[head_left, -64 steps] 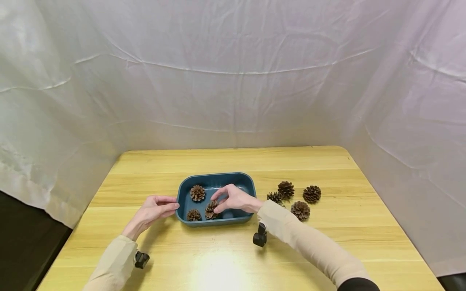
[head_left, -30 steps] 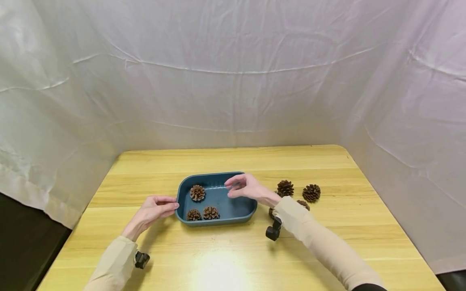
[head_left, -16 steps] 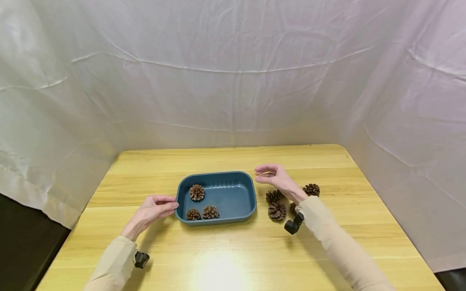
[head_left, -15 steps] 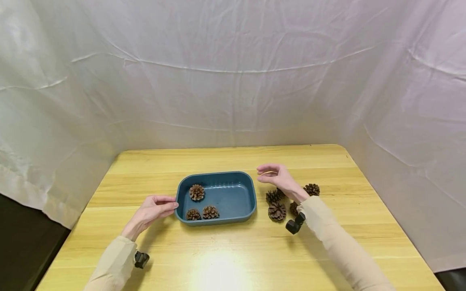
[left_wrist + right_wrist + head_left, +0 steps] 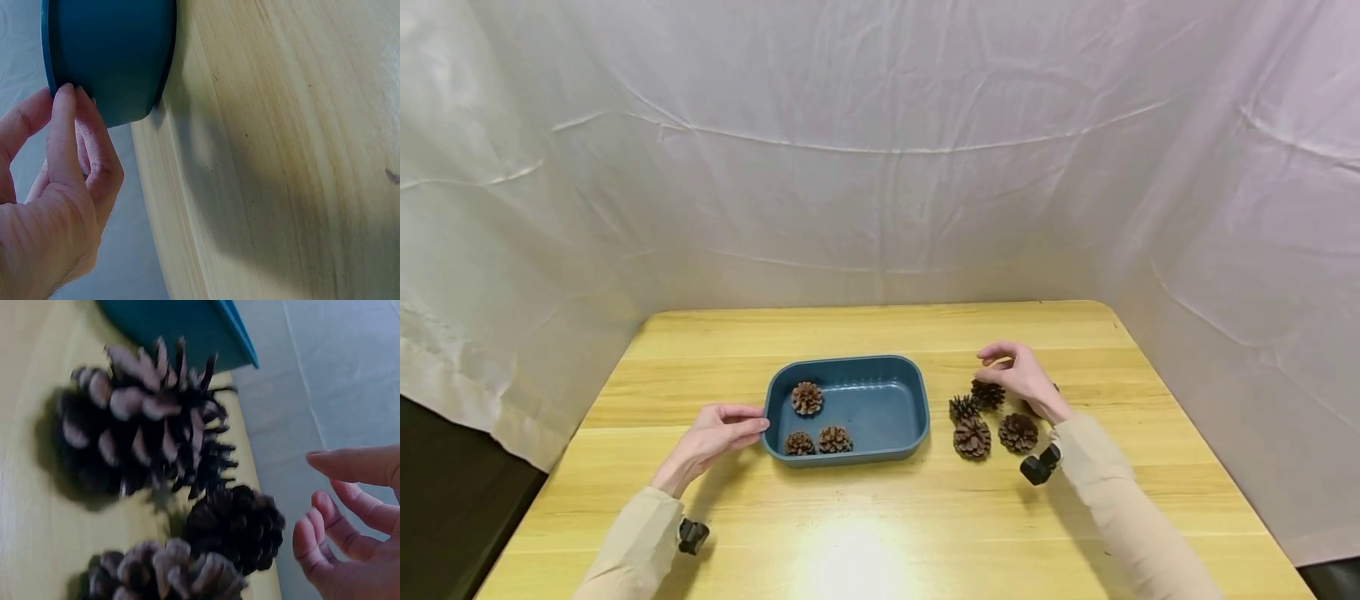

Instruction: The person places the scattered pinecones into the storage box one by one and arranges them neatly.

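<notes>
The left hand [image 5: 711, 435] stays at nine o'clock of the dark blue oval plastic tray [image 5: 891, 368], fingertips touching its rim. The tray holds three brown pine cones [image 5: 807, 398]. The right hand [image 5: 1022, 377] has left the tray and now hovers with fingers loosely spread, holding nothing, over the loose pine cones [image 5: 973, 437] at three o'clock on the pale wooden table [image 5: 865, 542].

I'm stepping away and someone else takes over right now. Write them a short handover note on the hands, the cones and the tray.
Left hand: fingertips touch the left end of the blue tray, holding nothing.
Right hand: open, empty, over the loose cones right of the tray.
Done: three cones in tray, all in its left half.
Left: at least four cones on the table; one more may be hidden behind the right hand.
</notes>
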